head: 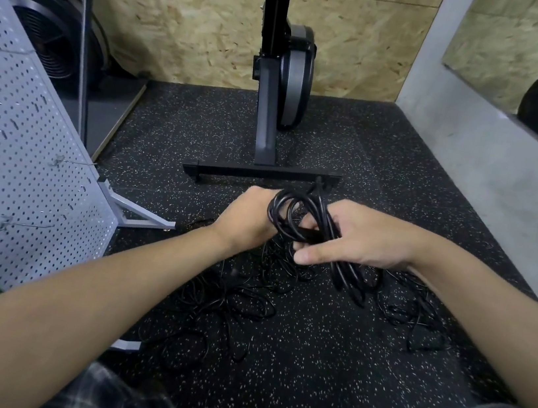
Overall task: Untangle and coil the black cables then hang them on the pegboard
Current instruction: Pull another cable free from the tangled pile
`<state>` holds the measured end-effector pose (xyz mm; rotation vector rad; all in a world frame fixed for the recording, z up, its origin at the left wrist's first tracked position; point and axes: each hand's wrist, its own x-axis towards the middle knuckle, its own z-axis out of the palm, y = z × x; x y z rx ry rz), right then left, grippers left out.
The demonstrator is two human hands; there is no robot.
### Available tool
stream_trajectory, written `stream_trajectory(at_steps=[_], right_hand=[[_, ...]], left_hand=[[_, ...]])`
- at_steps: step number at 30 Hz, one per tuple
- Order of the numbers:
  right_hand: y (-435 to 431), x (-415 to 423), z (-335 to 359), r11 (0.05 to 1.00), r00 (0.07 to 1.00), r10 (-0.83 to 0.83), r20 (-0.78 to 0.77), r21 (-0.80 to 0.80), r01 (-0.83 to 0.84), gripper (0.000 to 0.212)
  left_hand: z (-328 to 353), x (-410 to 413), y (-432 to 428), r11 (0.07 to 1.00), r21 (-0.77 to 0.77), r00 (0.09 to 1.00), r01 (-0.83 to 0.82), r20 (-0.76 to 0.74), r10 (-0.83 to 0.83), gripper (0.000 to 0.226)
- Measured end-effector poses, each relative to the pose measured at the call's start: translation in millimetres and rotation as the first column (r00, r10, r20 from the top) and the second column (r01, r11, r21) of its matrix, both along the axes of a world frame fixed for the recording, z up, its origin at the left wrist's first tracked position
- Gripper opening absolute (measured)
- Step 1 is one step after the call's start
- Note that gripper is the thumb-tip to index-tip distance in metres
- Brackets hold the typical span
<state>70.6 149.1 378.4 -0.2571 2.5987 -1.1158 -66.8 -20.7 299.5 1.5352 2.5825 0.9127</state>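
My knees (116,396) sit at the bottom edge, and just beyond them the loose cables (229,302) sprawl over the floor (307,365). They are thin, black and heaped across each other, too knotted for me to count the strands. Another patch of the same tangle lies off to the right, under my right forearm.

Above that heap both my hands meet on one coil (294,207) of thicker black cable. My left hand (248,218) is curled round the loops from the left, its back turned up toward me. My right hand (362,241) grips the bundle from the right, with the thumb (308,257) laid across the front. The coil's long axis runs away from me, one end poking up past my fingers and the other hanging down to touch the heap. So I count two hands, one coil, and one tangle not yet sorted.

The pegboard (27,142) stands to my left, well apart from the coil and leaning on its own feet. My left hand is the nearer one, so I judge the carry goes leftward. I can make out three wire hooks (59,159) on it, all bare.

Farther off stands one exercise machine (270,135), its foot bar just behind the coil, and behind that the chipboard wall (200,21)
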Motion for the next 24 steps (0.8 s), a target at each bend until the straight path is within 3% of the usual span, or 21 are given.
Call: stream_trajectory(at_steps=[3,6,9,12,14,15,19,24], right_hand=[[-9,1,-3,0.996,0.994,0.063,0.09,-0.073,-0.057,0.005],[-17,4,4,0.991,0.991,0.117,0.063,-0.072,-0.113,0.021],[-13,4,9,0.996,0.997,0.08,0.0,-0.033,-0.08,0.023],[-5,4,13,0.999,0.999,0.021,-0.047,0.032,-0.02,0.022],[5,4,14,0.992,0.996,-0.044,-0.076,0.117,0.053,0.007],[11,3,13,0.976,0.989,-0.114,-0.097,0.174,0.129,0.014],[37,-5,-2,0.822,0.9,-0.388,-0.198,0.368,0.435,0.038],[42,-11,-36,0.693,0.825,-0.501,-0.262,0.449,0.564,0.049]], left_hand=[[10,4,-4,0.991,0.116,0.989,0.068,0.122,-0.083,0.02],[4,6,-10,0.996,-0.02,0.956,0.083,0.286,-0.074,0.027],[-8,5,-2,0.979,-0.183,0.988,0.093,0.135,-0.069,0.009],[-13,11,7,0.966,-0.11,0.969,0.235,0.106,-0.224,0.024],[-16,16,8,0.961,-0.16,0.971,0.226,0.12,-0.208,0.018],[-15,19,10,0.955,-0.211,0.974,0.208,0.13,-0.183,0.021],[-9,30,15,0.925,-0.299,0.972,0.234,0.084,-0.219,0.034],[15,51,22,0.888,-0.395,0.948,0.235,-0.108,-0.299,0.037]])
